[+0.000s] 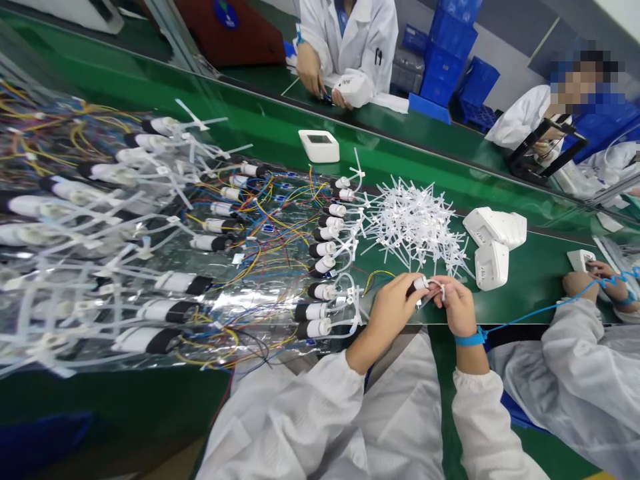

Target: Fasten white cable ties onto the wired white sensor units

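Note:
My left hand [391, 308] is closed around a small white-and-black cylindrical motor pump [421, 283] at the front edge of the green bench. My right hand [459, 307] pinches a thin white tube [440, 288] at the pump's end; the fingers partly hide where they join. Left of my hands, a row of similar pumps [320, 327] with white tubes and coloured wires lies on clear plastic. Just beyond my hands sits a heap of white branched tube pieces [415, 223].
White device housings [493, 263] stand right of the heap, and another housing [319, 146] lies farther back. More wired pumps [150, 333] cover the left side. A blue coiled cord [540, 310] runs right from my wrist strap. Co-workers sit opposite and at right.

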The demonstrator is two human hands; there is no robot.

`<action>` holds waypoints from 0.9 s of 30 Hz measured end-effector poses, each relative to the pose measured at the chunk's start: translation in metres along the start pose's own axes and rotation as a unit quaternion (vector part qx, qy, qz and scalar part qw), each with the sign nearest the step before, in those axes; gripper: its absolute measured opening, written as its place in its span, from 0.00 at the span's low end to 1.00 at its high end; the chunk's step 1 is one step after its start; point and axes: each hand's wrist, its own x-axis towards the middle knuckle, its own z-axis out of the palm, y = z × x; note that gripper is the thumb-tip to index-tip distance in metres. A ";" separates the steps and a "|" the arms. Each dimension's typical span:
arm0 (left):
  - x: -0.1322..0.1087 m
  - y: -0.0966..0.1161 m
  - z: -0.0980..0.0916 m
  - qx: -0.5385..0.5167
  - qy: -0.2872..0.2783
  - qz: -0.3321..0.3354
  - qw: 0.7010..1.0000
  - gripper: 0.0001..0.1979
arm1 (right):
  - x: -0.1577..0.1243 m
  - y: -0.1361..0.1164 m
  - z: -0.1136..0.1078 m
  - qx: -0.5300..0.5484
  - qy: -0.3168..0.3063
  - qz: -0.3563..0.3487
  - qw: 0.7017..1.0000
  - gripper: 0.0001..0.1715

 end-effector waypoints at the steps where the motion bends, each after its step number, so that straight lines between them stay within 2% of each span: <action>1: 0.001 0.000 0.000 0.000 0.015 -0.009 1.000 0.10 | 0.001 0.000 0.000 0.023 0.003 0.003 1.000 0.27; 4: 0.004 -0.004 0.002 0.002 0.050 -0.024 0.998 0.11 | 0.002 -0.003 0.001 0.054 0.006 0.018 0.998 0.34; 8: 0.005 -0.008 0.005 0.014 0.061 -0.015 0.998 0.11 | 0.002 -0.006 0.000 0.035 0.000 0.022 0.999 0.35; 15: -0.002 -0.007 0.004 0.050 0.037 0.025 0.998 0.25 | 0.001 0.001 -0.003 0.049 0.065 -0.022 0.996 0.18; 18: -0.004 -0.007 0.005 0.061 0.042 0.025 0.997 0.25 | 0.002 0.003 -0.004 0.055 0.081 -0.015 0.995 0.13; 23: -0.003 -0.009 0.005 0.058 0.040 0.023 0.997 0.19 | 0.001 0.002 -0.004 0.071 0.090 -0.017 0.993 0.17; 27: -0.005 -0.008 0.000 0.047 0.026 0.048 0.997 0.19 | 0.000 0.002 -0.005 0.077 0.083 -0.018 0.993 0.23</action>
